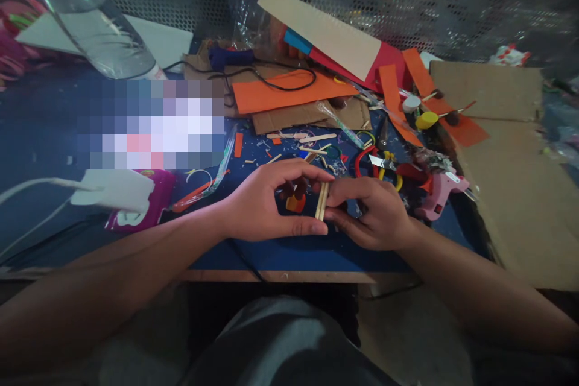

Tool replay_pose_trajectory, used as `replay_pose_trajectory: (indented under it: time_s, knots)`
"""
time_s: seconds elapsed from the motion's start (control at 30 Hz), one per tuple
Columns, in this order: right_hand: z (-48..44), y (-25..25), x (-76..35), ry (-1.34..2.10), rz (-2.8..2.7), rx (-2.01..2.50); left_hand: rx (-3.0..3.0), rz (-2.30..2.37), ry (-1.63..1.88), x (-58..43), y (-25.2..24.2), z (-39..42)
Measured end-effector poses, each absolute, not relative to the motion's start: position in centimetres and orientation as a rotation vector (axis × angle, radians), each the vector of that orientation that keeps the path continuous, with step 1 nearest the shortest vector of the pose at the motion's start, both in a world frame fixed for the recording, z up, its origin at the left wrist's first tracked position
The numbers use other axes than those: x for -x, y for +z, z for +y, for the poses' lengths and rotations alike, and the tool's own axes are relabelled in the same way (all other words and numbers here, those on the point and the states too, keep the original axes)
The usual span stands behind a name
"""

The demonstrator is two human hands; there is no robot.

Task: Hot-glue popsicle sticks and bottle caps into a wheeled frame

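Short pale wooden sticks (322, 201), lying side by side, are held upright just above the front of the blue table. My left hand (265, 202) grips them at their two ends, fingertips on top and thumb below. From the other side, the thumb and forefinger of my right hand (375, 211) pinch their edge. An orange-yellow piece (295, 202) shows behind the gap in my left hand. Right of my right hand lie a pink glue gun (441, 194) and a cutter blade (382, 162).
Orange paper strips (289, 91), cardboard (525, 193) and a cream sheet (323, 27) lie at the back and right. Wood scraps (319, 138) litter the middle. At the left stand a water bottle (99, 30) and a white charger plugged into a purple power strip (160, 196).
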State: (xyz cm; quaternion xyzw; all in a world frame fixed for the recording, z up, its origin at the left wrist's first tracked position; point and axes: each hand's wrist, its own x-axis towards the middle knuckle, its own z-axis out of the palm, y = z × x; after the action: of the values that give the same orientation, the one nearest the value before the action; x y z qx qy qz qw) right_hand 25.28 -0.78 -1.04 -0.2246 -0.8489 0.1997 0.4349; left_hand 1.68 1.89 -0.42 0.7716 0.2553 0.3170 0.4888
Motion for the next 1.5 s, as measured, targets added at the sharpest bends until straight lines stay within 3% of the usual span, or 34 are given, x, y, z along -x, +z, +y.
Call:
replay_pose_trajectory:
  time_s: [0.57, 0.93, 1.5]
  knots:
    - [-0.69, -1.85, -25.28, 0.298, -2.172, 0.528, -1.807, 0.615, 0.751, -1.65, -0.38, 1.99]
    - [-1.10, -1.09, -25.30, 0.390, -2.084, 0.662, -1.785, 0.613, 0.761, -1.48, -0.23, 1.98]
    - [-0.97, -0.97, -25.23, 0.474, -2.131, 0.520, -1.850, 0.616, 0.747, -1.57, -0.18, 1.91]
